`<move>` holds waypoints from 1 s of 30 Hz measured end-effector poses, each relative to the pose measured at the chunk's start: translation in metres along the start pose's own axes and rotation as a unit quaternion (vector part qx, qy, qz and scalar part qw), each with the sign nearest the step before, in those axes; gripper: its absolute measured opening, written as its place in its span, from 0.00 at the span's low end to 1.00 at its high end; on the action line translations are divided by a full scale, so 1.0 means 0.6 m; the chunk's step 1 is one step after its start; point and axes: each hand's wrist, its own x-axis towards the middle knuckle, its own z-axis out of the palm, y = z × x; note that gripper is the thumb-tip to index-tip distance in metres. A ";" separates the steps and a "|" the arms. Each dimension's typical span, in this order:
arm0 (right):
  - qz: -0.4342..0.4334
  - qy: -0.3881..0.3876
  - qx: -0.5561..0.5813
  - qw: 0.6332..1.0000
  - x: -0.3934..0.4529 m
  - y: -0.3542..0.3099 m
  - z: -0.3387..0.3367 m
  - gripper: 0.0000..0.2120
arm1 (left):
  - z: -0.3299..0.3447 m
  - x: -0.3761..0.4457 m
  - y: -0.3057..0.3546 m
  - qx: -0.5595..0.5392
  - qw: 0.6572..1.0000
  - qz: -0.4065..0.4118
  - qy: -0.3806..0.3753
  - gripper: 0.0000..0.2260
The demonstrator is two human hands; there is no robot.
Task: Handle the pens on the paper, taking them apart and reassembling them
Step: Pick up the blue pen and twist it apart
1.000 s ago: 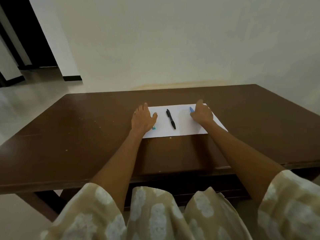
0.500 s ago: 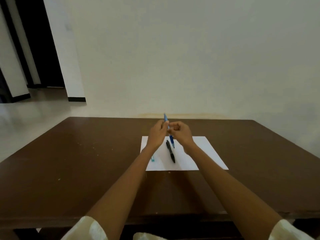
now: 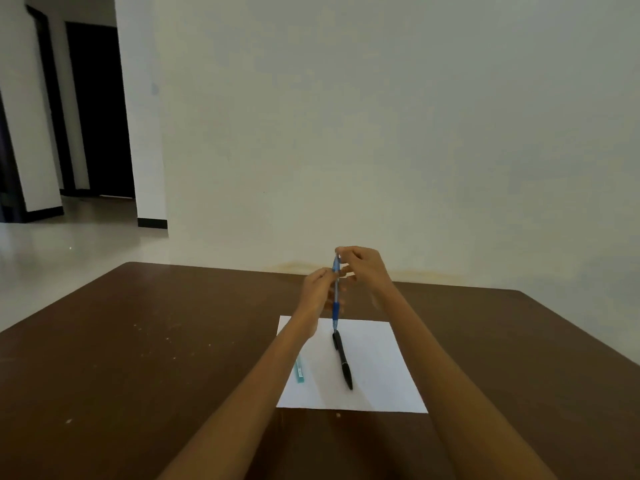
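Observation:
A blue pen (image 3: 335, 299) stands almost upright above the white paper (image 3: 377, 368), held by both hands. My right hand (image 3: 363, 268) pinches its top end. My left hand (image 3: 318, 292) grips the barrel a little lower, from the left. A black pen (image 3: 342, 360) lies on the paper, pointing toward me, just below the blue pen's tip. A teal pen (image 3: 299, 371) lies at the paper's left edge, partly hidden by my left forearm.
The paper rests on a dark brown wooden table (image 3: 138, 358) set against a pale wall (image 3: 381, 133). A dark doorway (image 3: 97, 109) opens at the far left. Small light specks dot the tabletop left of the paper.
Both hands left the paper; the right took up the blue pen and the left joined it. The pen is now held higher and more upright. The camera has tilted up.

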 end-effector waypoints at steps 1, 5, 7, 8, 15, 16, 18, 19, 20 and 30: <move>-0.002 -0.014 -0.021 1.000 0.007 -0.004 0.005 0.18 | 0.006 0.003 -0.001 -0.002 1.000 0.003 -0.003 0.09; 0.003 0.000 -0.018 1.000 0.018 -0.007 0.017 0.16 | 0.019 0.011 -0.013 -0.047 0.999 0.021 0.011 0.13; 0.018 0.015 0.030 0.999 0.014 -0.001 0.019 0.13 | 0.019 0.013 -0.024 -0.044 0.998 0.045 0.022 0.15; 0.026 0.020 0.054 0.998 0.011 0.003 0.019 0.11 | 0.018 0.014 -0.029 -0.031 0.997 0.061 0.029 0.16; 0.083 0.041 0.107 0.990 -0.004 0.012 -0.008 0.11 | 0.020 0.017 -0.052 0.038 0.989 0.139 0.038 0.13; 0.088 0.034 0.100 0.990 -0.005 0.011 -0.014 0.11 | 0.020 0.016 -0.053 0.051 0.988 0.142 0.039 0.12; 0.097 0.010 0.089 0.991 -0.009 0.012 -0.026 0.12 | 0.021 0.014 -0.055 0.079 0.986 0.143 0.042 0.09; 0.101 0.001 0.087 0.991 -0.011 0.012 -0.031 0.12 | 0.020 0.013 -0.055 0.088 0.985 0.143 0.041 0.08; 0.102 -0.002 0.091 0.991 -0.013 0.012 -0.036 0.12 | 0.020 0.011 -0.055 0.092 0.985 0.140 0.036 0.08; 0.085 0.058 -0.156 0.982 -0.022 0.100 -0.046 0.05 | -0.002 0.004 -0.038 -0.019 0.996 0.045 0.081 0.08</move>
